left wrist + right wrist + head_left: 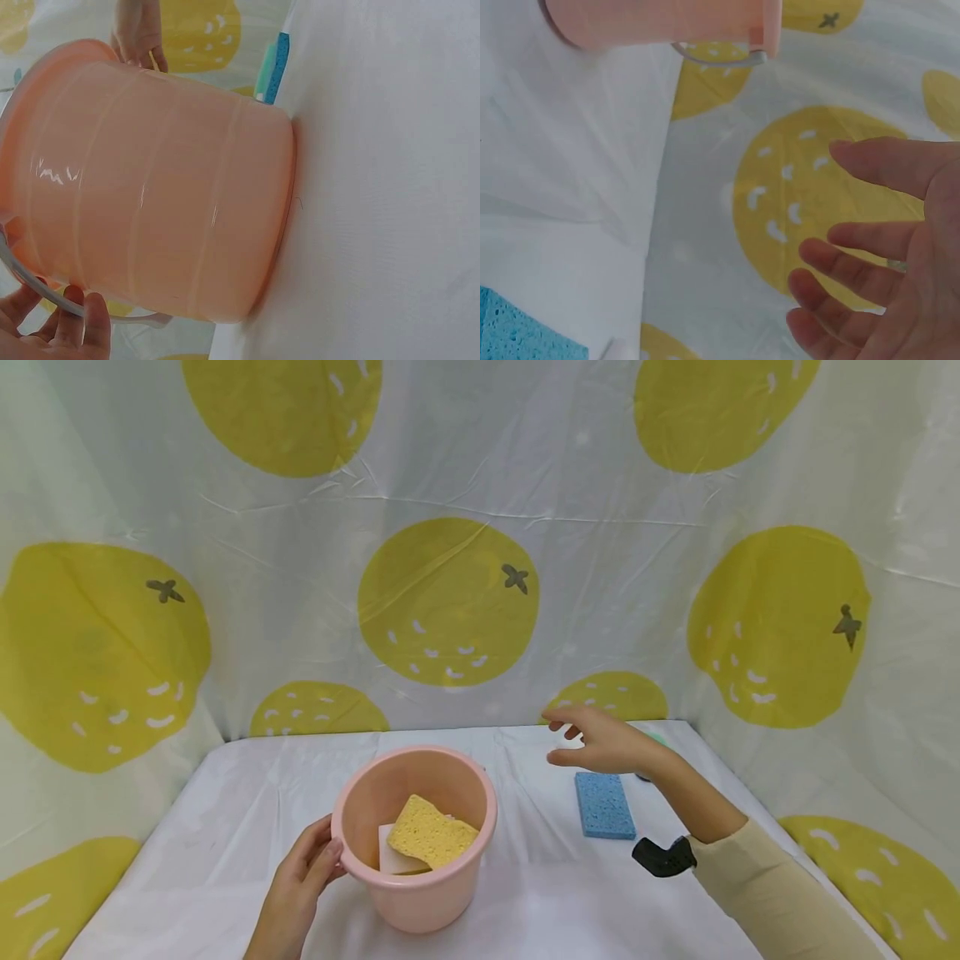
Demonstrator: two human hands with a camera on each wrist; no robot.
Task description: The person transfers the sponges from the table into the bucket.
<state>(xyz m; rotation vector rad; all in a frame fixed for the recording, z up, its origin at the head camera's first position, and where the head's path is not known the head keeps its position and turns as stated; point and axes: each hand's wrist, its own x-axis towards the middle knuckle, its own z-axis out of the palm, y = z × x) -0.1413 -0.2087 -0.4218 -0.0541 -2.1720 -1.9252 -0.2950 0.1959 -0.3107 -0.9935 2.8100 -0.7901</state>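
Note:
A pink bucket (423, 906) stands on the white cloth, left of the middle in the head view. Inside it a yellow sponge (423, 833) lies over a pale block (393, 853). My left hand (300, 872) holds the bucket's left side, thumb at the rim; the left wrist view shows its fingers at the grey handle (56, 298). Over on the right, my right hand (603, 741) hovers with fingers spread and nothing held, as the right wrist view also shows. Just below it in the head view lies a blue sponge (606, 808).
Partly hidden behind the right forearm is a light green thing (655, 737). A black band (663, 857) sits at the right wrist. White curtains with yellow fruit prints (450, 602) enclose the cloth-covered table (247, 810) at the back and sides.

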